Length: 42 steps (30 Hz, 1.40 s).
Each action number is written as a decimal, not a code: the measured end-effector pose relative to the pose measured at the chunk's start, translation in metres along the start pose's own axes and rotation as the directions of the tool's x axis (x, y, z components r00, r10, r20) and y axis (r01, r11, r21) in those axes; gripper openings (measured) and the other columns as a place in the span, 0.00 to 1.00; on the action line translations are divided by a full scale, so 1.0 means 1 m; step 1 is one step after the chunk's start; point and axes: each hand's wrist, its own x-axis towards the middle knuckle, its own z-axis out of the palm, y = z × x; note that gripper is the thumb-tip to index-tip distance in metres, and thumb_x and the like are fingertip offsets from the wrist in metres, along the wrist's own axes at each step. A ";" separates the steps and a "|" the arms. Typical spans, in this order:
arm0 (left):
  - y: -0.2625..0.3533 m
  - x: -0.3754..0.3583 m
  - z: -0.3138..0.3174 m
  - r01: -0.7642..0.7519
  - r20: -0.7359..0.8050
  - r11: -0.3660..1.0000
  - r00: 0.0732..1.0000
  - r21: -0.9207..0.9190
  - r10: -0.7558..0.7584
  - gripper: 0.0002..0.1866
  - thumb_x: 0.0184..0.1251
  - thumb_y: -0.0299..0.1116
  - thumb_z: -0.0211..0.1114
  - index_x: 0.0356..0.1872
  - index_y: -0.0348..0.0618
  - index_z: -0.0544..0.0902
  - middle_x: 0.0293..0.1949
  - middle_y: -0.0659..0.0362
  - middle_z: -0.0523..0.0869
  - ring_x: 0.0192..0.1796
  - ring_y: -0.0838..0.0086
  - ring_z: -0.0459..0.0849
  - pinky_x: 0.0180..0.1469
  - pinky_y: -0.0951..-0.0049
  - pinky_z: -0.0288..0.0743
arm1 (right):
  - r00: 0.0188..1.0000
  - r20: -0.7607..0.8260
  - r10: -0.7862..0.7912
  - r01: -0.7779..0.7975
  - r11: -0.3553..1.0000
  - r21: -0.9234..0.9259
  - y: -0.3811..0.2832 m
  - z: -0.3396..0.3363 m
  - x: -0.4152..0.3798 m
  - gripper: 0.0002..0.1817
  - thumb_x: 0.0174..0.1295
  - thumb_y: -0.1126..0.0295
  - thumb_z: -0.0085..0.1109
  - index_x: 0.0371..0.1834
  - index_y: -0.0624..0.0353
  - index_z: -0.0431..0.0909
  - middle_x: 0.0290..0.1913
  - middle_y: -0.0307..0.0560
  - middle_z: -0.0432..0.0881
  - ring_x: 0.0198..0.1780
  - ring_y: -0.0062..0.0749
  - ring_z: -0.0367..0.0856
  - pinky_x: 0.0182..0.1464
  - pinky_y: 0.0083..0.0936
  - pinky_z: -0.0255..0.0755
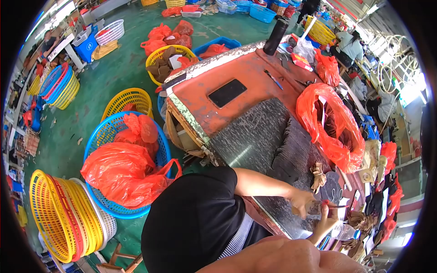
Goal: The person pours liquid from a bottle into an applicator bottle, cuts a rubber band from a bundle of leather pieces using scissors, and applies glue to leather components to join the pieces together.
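Lower right: hands point(314, 211) pinching a small piece point(314, 208); centre left, blue basket point(102, 136) stuffed with red bags point(125, 173).

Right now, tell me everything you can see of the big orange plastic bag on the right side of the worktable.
The orange plastic bag is thin, glossy, crinkled film, lying on the grey mat of the worktable near its right edge. Its mouth is open and rolled back into a wide ring, showing dark, flat pieces inside that are too small to identify. A stack of dark sheets lies right beside its left side. Neither hand touches it; both work lower down the table.
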 end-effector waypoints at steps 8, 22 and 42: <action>0.007 -0.009 -0.014 0.446 0.519 0.596 0.853 -0.668 -0.057 0.27 0.54 0.39 0.77 0.48 0.36 0.74 0.30 0.57 0.79 0.31 0.69 0.84 0.35 0.67 0.82 | 1.000 0.007 0.013 -0.014 0.699 0.715 0.020 0.037 0.002 0.33 0.63 0.60 0.68 0.65 0.69 0.70 0.52 0.52 0.84 0.54 0.35 0.82 0.61 0.32 0.72; 0.002 0.007 -0.012 0.039 -0.226 0.969 0.974 0.246 0.018 0.34 0.47 0.27 0.83 0.58 0.40 0.77 0.48 0.64 0.84 0.51 0.80 0.78 0.58 0.73 0.72 | 0.943 -0.016 0.333 -0.122 0.390 0.913 0.055 0.027 0.009 0.15 0.72 0.66 0.59 0.55 0.65 0.79 0.47 0.46 0.87 0.44 0.26 0.86 0.49 0.25 0.80; -0.026 0.009 -0.022 -0.059 -0.473 0.889 0.830 0.453 0.296 0.33 0.53 0.29 0.81 0.58 0.41 0.71 0.49 0.60 0.80 0.53 0.75 0.78 0.60 0.70 0.71 | 0.962 -0.007 0.273 -0.270 0.954 0.128 0.061 -0.041 0.074 0.28 0.70 0.62 0.61 0.68 0.65 0.71 0.44 0.52 0.88 0.40 0.30 0.87 0.45 0.27 0.83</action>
